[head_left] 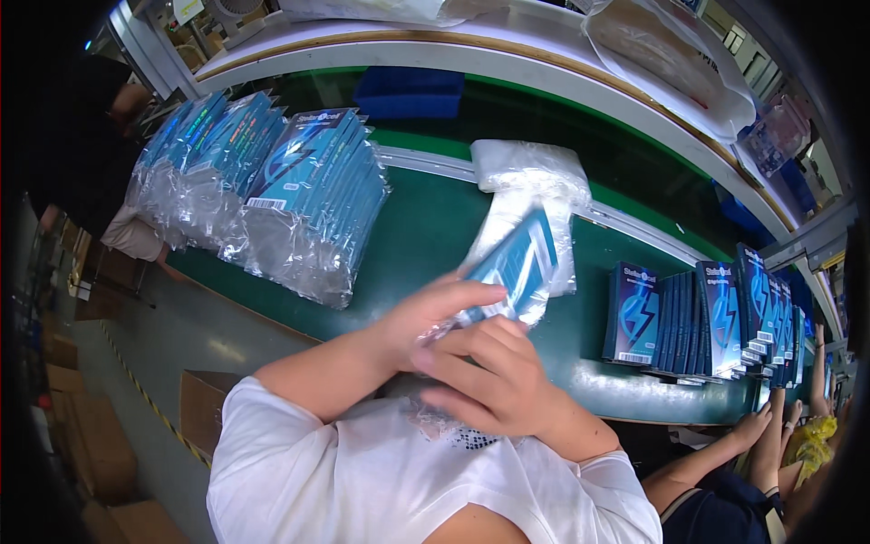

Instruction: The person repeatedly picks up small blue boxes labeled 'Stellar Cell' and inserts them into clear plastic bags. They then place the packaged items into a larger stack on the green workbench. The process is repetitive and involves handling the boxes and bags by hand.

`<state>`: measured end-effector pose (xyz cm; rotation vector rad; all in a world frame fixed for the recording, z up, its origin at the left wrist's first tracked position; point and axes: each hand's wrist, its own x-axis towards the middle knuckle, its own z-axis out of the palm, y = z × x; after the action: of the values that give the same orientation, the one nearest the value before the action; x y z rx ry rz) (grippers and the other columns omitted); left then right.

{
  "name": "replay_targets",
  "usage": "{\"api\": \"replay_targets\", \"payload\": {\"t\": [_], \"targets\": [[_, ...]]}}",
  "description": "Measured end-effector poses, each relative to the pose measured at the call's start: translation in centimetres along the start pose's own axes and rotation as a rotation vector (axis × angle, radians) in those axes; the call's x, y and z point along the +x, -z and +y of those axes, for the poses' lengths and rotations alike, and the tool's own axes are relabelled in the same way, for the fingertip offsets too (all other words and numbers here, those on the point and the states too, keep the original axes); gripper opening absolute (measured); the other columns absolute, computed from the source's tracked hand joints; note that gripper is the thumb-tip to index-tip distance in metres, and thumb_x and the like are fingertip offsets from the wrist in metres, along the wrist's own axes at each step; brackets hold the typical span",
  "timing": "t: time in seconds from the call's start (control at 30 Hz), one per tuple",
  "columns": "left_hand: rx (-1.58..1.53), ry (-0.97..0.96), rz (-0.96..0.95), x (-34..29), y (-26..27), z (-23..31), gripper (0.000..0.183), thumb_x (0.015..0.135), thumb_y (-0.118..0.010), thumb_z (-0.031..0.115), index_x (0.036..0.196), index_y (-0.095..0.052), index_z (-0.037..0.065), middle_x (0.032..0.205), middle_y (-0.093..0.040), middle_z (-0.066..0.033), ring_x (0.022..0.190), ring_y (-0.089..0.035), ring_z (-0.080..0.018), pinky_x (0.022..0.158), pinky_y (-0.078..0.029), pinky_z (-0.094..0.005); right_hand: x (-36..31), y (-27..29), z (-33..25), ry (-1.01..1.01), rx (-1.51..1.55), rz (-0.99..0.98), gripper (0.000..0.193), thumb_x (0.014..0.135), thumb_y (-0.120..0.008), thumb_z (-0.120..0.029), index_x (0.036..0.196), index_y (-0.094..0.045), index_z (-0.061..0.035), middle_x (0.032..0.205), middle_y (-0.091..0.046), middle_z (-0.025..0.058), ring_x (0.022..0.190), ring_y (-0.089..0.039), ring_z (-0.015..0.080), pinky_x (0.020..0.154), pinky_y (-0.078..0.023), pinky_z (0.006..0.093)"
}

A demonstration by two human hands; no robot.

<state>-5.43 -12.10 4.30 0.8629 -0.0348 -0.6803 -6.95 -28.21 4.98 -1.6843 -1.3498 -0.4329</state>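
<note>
A flat blue box in a clear plastic bag is tilted up in front of my chest. My left hand grips its lower left part, the thumb lying across the printed face. At the box's lower end my right hand has its fingers bent, with the fingertips against the bag's end; some of the grip is hidden. Just beyond the box lies a stack of empty clear plastic bags on the green table.
Bagged blue boxes stand in rows at the left. Unbagged dark blue boxes stand in rows at the right, near co-workers' arms. A blue bin sits under the shelf at the back. Another person is far left.
</note>
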Motion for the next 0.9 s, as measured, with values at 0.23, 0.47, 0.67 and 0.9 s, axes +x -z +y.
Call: {"api": "replay_targets", "payload": {"t": [0.23, 0.47, 0.67, 0.9], "targets": [[1.416, -0.978, 0.751, -6.0, 0.8, 12.2, 0.064, 0.082, -0.066, 0.024, 0.138, -0.042, 0.006, 0.125, -0.049, -0.0166, 0.111, -0.052, -0.0254, 0.097, -0.04, -0.0365, -0.8, -0.4, 0.1, -0.252, 0.138, 0.181, 0.046, 0.075, -0.071, -0.013, 0.116, -0.057, 0.0042, 0.098, -0.06, 0.0174, 0.082, -0.061, 0.0289, 0.067, -0.05, 0.0345], [1.681, -0.45, 1.071, -6.5, 5.9, 13.2, 0.062, 0.078, -0.067, 0.037, 0.134, -0.05, 0.017, 0.125, -0.046, -0.0216, 0.113, -0.053, -0.0353, 0.095, -0.042, -0.0381, 2.8, -1.4, 2.2, -0.305, 0.152, 0.202, 0.038, 0.079, -0.068, -0.011, 0.113, -0.058, 0.001, 0.094, -0.059, 0.0146, 0.077, -0.061, 0.0275, 0.065, -0.05, 0.0319], [1.855, -0.448, 1.117, -5.7, 5.6, 12.3, 0.059, 0.078, -0.066, 0.035, 0.134, -0.05, 0.024, 0.127, -0.045, -0.0224, 0.112, -0.053, -0.0386, 0.093, -0.044, -0.0412, 10.9, -5.7, 10.9, -0.441, 0.115, 0.497, 0.043, 0.087, -0.06, -0.032, 0.114, -0.056, 0.0009, 0.103, -0.057, 0.0179, 0.094, -0.058, 0.0317, 0.083, -0.046, 0.0386], [1.896, -0.452, 0.941, -5.7, 4.8, 12.5, 0.065, 0.082, -0.063, 0.041, 0.139, -0.042, 0.017, 0.135, -0.04, -0.0229, 0.124, -0.044, -0.0355, 0.1, -0.038, -0.0419, 16.0, -8.7, 17.6, -0.648, 0.632, 0.328, 0.074, 0.09, -0.042, -0.061, 0.126, -0.051, 0.0034, 0.125, -0.053, 0.0199, 0.117, -0.049, 0.0291, 0.103, -0.033, 0.0331]]}}
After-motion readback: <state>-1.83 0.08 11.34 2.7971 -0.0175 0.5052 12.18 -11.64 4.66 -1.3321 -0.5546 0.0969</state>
